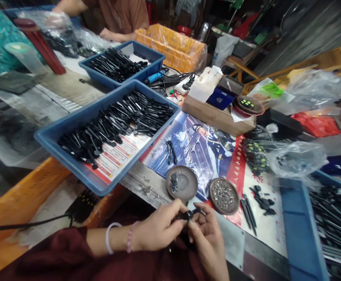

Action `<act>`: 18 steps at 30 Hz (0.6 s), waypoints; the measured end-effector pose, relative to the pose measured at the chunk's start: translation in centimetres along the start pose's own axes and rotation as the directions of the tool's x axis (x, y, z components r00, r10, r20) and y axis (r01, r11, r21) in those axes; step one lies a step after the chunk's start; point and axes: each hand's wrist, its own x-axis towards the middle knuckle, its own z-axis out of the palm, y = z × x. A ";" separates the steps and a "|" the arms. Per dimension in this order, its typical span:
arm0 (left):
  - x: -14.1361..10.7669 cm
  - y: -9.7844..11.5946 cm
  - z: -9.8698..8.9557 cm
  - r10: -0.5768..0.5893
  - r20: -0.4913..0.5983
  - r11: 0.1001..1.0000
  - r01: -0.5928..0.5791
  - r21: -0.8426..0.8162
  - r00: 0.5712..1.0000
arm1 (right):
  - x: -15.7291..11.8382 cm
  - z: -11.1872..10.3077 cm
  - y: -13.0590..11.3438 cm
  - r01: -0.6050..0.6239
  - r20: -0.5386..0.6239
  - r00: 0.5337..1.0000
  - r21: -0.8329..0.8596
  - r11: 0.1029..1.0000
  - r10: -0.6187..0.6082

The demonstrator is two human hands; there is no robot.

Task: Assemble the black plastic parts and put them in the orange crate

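My left hand (155,228), with a white bangle and a pink bead bracelet at the wrist, pinches a small black plastic part (189,214) at the table's front edge. The fingers of my right hand (209,244) close on the same part from the other side and partly hide it. Just beyond my hands stands a round brown dish (189,183) with small dark pieces in it. To its right, another round dish (213,199) is full of small silvery metal pieces (224,194). Two slim black pieces (171,152) lie on the printed poster behind the dishes.
Slim black parts fill a blue tray (106,189) at left and another blue tray (155,58) behind it. At right are loose black parts (262,201), long black pieces (249,214) and a blue bin (300,230). A person (120,17) sits across, near an orange crate (170,43).
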 end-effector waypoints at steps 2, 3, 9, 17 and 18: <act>-0.1 0.0 0.1 -0.027 0.027 0.999 0.028 -0.045 0.999 | 0.0 0.0 -0.2 -0.025 0.011 1.000 -0.003 1.000 0.025; -0.1 0.1 0.1 -0.042 0.042 0.997 0.045 -0.061 0.998 | 0.0 0.1 -0.3 -0.043 0.021 0.999 -0.003 0.999 0.043; 0.1 -0.3 0.5 -0.107 0.041 0.984 0.112 -0.140 0.993 | 0.1 0.0 -1.3 -0.036 0.010 0.999 -0.105 0.994 0.037; 0.9 -1.2 0.9 -0.228 0.211 0.839 0.302 -0.453 0.951 | 1.6 -2.0 -0.2 0.083 0.022 0.997 -0.232 0.969 -0.080; 0.9 -1.2 0.8 -0.235 0.217 0.840 0.310 -0.445 0.948 | 1.6 -1.8 -0.1 0.098 0.021 0.995 -0.234 0.967 -0.096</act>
